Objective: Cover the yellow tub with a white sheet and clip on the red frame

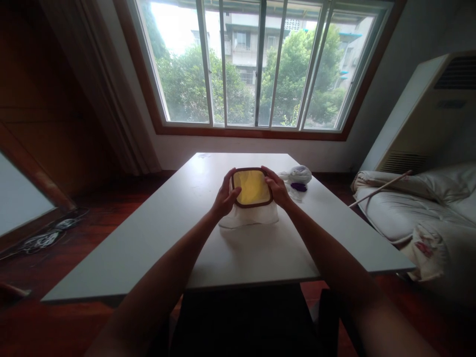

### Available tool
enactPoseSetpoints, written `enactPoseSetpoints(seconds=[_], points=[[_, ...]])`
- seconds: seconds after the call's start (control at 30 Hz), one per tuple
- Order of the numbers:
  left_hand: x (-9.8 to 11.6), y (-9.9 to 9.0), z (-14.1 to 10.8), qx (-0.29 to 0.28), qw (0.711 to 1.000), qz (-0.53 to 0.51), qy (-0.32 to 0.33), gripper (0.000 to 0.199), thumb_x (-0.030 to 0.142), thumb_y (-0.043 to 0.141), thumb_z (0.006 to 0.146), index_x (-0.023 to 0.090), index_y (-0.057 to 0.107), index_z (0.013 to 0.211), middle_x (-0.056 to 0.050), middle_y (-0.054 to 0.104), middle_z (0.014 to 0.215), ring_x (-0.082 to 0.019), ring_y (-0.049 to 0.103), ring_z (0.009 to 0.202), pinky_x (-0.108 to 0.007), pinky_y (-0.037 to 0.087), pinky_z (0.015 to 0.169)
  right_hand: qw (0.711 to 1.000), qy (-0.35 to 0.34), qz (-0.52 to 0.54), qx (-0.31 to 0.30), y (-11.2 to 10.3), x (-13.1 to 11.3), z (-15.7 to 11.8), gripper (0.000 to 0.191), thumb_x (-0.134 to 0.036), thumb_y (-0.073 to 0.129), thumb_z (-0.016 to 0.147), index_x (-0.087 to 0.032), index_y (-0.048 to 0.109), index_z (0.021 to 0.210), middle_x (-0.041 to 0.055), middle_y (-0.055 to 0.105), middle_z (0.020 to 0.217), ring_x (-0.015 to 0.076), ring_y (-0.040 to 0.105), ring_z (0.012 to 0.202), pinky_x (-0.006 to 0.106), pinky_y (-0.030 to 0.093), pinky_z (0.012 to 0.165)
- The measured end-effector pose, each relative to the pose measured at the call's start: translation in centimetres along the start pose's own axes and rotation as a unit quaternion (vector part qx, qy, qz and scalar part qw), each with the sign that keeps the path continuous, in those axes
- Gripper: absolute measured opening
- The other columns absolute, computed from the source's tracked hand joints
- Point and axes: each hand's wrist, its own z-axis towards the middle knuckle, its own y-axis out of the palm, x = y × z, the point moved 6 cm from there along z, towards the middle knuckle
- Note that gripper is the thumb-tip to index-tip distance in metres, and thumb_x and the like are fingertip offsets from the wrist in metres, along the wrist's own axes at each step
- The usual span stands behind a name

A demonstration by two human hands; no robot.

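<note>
A rounded-square embroidery hoop (253,204) with a dark brown rim is held up over the table, tilted toward me. Yellow material (253,186) fills its middle. Thin whitish fabric (253,216) hangs out below the rim and spreads toward the tabletop. My left hand (226,194) grips the left side, its thumb on the front face. On the opposite side my right hand (277,188) is closed round the rim, thumb also in front. Fingers behind the hoop are partly hidden.
The white table (148,238) reaches toward the window (256,74). Right of the hoop lie a bunched white plastic bag (300,174) and a dark purple item (299,187). A pale sofa (394,203) with a stick (379,189) stands at the right. Cables (46,239) lie on the left floor.
</note>
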Motion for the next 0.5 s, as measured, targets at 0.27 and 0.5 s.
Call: enactPoseSetpoints(seconds=[0.27,0.5], points=[[-1.6,-0.1,0.2,0.024,0.998,-0.043,-0.031,0.06,0.044,0.048,0.092,0.024,0.033,0.147,-0.012,0.046,0.143,-0.032,0.048,0.128,-0.047,0.047,0.102,1.0,0.009,-0.016,-0.008,0.4,0.0,0.0,0.052,-0.046,0.051,0.089,-0.024,0.058,0.136,0.0056,0.062,0.133,0.0253,0.058,0.117,0.043,0.047,0.103],[-3.5,0.0,0.9,0.029,0.997,-0.055,-0.047,0.06,0.043,0.043,0.092,0.026,0.03,0.147,-0.01,0.044,0.145,-0.029,0.05,0.126,-0.044,0.049,0.099,1.0,0.028,-0.005,0.008,0.5,0.7,0.6,0.051,-0.046,0.052,0.088,-0.024,0.061,0.133,0.0059,0.065,0.126,0.0255,0.059,0.112,0.042,0.049,0.098]])
